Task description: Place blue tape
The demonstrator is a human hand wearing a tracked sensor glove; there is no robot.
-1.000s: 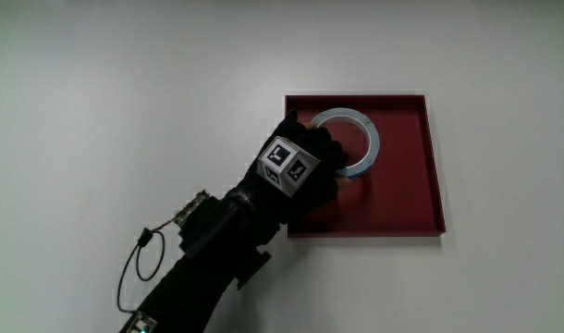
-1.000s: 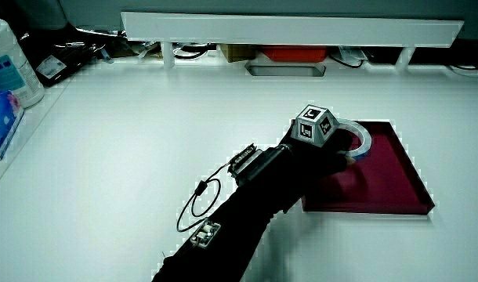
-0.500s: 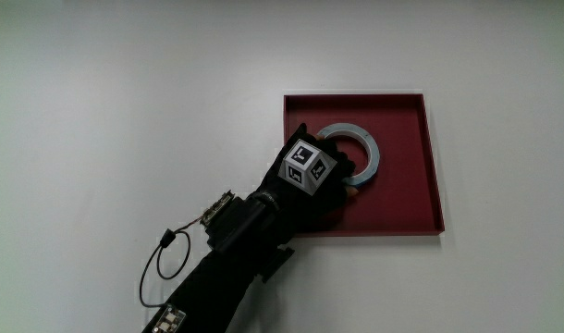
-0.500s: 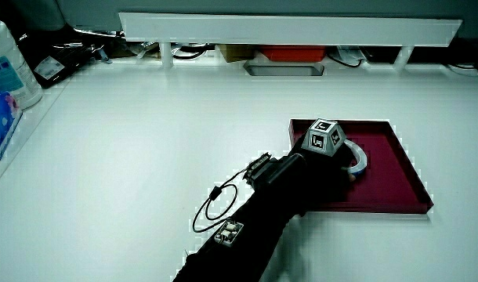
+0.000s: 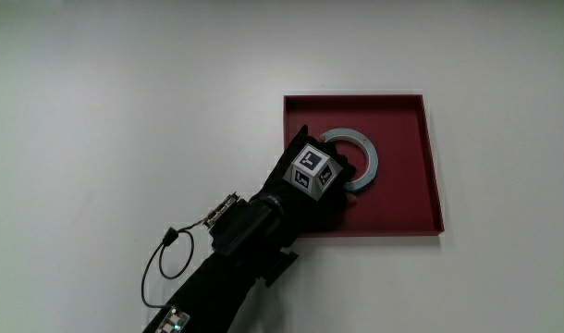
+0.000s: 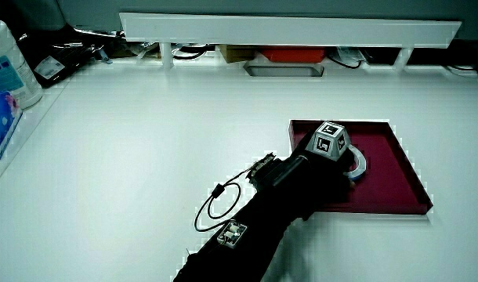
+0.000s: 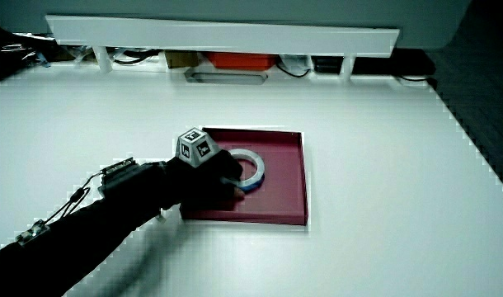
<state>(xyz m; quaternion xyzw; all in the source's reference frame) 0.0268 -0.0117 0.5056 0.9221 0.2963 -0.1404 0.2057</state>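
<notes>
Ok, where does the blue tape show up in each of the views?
Main view: the tape lies in the red tray, partly under the hand.
Side view: the tape peeks out past the hand in the tray.
Side view: the tape lies in the tray, beside the hand.
Shared landmark: the tray.

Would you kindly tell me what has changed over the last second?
The gloved hand brought the blue tape roll nearer to the person, down onto the floor of the dark red square tray, fingers still on it. The tray stayed put.
</notes>
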